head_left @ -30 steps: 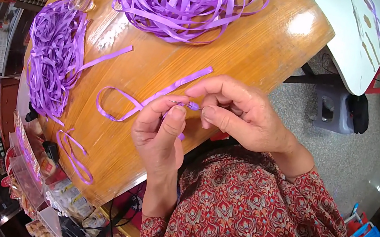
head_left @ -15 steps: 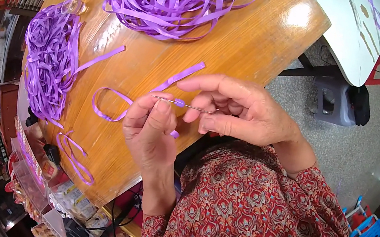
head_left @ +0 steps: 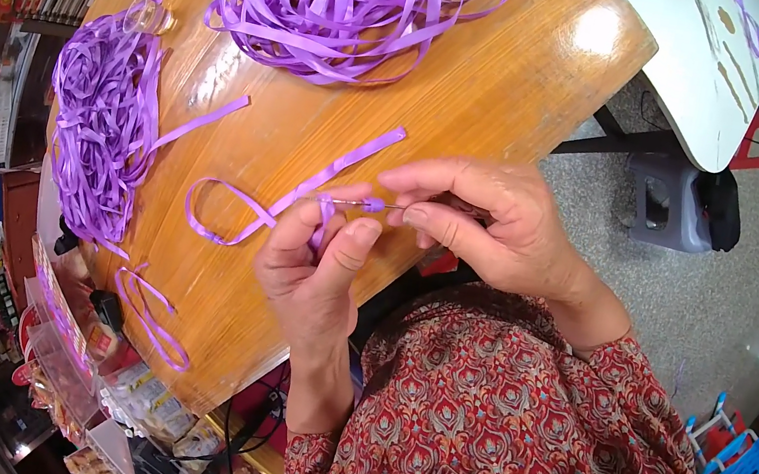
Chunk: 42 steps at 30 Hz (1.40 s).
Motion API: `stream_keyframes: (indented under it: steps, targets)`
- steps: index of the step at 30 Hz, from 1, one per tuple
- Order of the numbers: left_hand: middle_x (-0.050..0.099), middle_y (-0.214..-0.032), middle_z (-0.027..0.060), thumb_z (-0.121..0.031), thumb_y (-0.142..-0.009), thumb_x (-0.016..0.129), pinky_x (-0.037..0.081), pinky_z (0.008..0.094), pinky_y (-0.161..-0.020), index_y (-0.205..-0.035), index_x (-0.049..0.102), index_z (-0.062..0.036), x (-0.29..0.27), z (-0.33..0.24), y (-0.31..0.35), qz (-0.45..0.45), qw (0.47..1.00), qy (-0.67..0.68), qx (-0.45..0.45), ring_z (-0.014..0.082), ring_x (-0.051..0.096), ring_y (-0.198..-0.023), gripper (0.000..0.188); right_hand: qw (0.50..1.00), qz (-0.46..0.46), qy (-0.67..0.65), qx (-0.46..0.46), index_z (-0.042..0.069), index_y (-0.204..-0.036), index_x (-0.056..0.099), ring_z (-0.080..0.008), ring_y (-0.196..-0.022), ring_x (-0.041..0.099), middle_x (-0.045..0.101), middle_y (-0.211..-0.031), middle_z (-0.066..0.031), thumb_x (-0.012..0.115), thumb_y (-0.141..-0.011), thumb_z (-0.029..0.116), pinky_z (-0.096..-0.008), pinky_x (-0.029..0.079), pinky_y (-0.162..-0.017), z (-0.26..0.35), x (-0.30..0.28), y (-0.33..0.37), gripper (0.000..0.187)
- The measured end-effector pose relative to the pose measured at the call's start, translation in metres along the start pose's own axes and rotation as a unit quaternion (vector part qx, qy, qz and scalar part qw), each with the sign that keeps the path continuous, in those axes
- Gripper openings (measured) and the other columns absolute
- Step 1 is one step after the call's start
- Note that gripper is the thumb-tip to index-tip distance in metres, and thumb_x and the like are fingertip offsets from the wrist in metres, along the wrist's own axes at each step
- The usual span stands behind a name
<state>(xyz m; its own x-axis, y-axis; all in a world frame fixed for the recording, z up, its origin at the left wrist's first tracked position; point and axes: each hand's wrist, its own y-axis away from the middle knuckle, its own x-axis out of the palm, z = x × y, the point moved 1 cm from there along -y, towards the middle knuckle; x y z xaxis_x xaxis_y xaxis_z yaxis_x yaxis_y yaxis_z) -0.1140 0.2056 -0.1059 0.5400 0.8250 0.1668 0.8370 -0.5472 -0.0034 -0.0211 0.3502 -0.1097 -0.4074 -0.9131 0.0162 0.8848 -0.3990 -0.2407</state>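
Between my hands a thin metal needle (head_left: 346,203) lies nearly level, with purple ribbon (head_left: 373,204) bunched round it. My right hand (head_left: 493,227) pinches its right end between thumb and fingers. My left hand (head_left: 319,262) is curled just below the other end, with a strip of the ribbon passing over its fingers and its thumb bent beside it. A length of purple ribbon (head_left: 341,166) lies looped on the wooden table (head_left: 488,84), just beyond my left hand.
A big heap of purple ribbon (head_left: 329,5) lies at the far side, and a second heap (head_left: 104,128) at the left by a small clear cup (head_left: 146,15). A short ribbon piece (head_left: 151,324) lies near the left edge. A grey stool (head_left: 664,206) stands on the right.
My right hand has closed in on the needle's end. My left thumb has come off the needle and moved right and down, and a ribbon strip now shows over the left fingers.
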Motion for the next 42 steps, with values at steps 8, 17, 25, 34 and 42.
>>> stream_keyframes:
  steps: [8, 17, 25, 34, 42]
  targets:
    - [0.061, -0.083, 0.0016, 0.004, -0.077, 0.07, 0.038, 0.0158, -0.058, -0.095, 0.065, 0.0017, -0.005, -0.004, 0.0, -0.017, 0.998, 0.021, -0.06, 0.0047, 0.051, -0.067, 0.019, 0.994, -0.02, 0.085, -0.067, 0.001, -0.099, 0.066, -0.0139, -0.064, 0.063, 0.065, -0.076, -0.0067, 0.066, -0.081, 0.002, -0.0242, 0.048, -0.055, -0.008, -0.001, 0.001, 0.018]
    - [0.055, -0.081, -0.0005, 0.005, -0.077, 0.068, 0.036, 0.0158, -0.063, -0.093, 0.063, 0.0022, -0.007, -0.005, 0.003, -0.036, 0.998, -0.025, 0.048, 0.0045, 0.046, -0.067, 0.017, 0.992, -0.027, 0.099, -0.07, 0.001, -0.089, 0.067, -0.0176, -0.063, 0.061, 0.064, -0.074, -0.0081, 0.066, -0.079, 0.0, -0.0265, 0.046, -0.055, -0.005, -0.003, 0.004, 0.01]
    - [0.056, -0.085, 0.0041, 0.004, -0.078, 0.068, 0.037, 0.0182, -0.059, -0.097, 0.061, 0.0013, -0.001, -0.005, 0.007, -0.006, 0.998, -0.014, 0.068, 0.0064, 0.046, -0.066, 0.02, 0.991, -0.029, 0.098, -0.084, 0.0, -0.088, 0.067, -0.0183, -0.065, 0.061, 0.064, -0.075, -0.0083, 0.066, -0.078, -0.001, -0.0271, 0.046, -0.056, -0.004, -0.003, 0.006, 0.01]
    - [0.049, -0.078, -0.0024, 0.007, -0.075, 0.07, 0.029, 0.0146, -0.056, -0.095, 0.063, 0.0022, 0.003, -0.007, 0.007, -0.006, 0.997, -0.035, 0.074, 0.0019, 0.038, -0.062, 0.021, 0.991, -0.023, 0.098, -0.086, 0.0, -0.087, 0.067, -0.0194, -0.066, 0.061, 0.065, -0.076, -0.0092, 0.067, -0.077, -0.001, -0.0276, 0.047, -0.057, -0.005, -0.005, 0.008, 0.01]
    - [0.044, -0.072, -0.0067, 0.006, -0.073, 0.073, 0.022, 0.0162, -0.049, -0.099, 0.065, 0.0036, 0.005, -0.008, 0.009, -0.001, 0.997, -0.069, 0.038, -0.0002, 0.032, -0.056, 0.027, 0.992, -0.022, 0.087, -0.088, -0.001, -0.087, 0.066, -0.0202, -0.066, 0.062, 0.064, -0.076, -0.0101, 0.067, -0.076, -0.002, -0.0277, 0.047, -0.057, -0.002, -0.005, 0.008, 0.011]
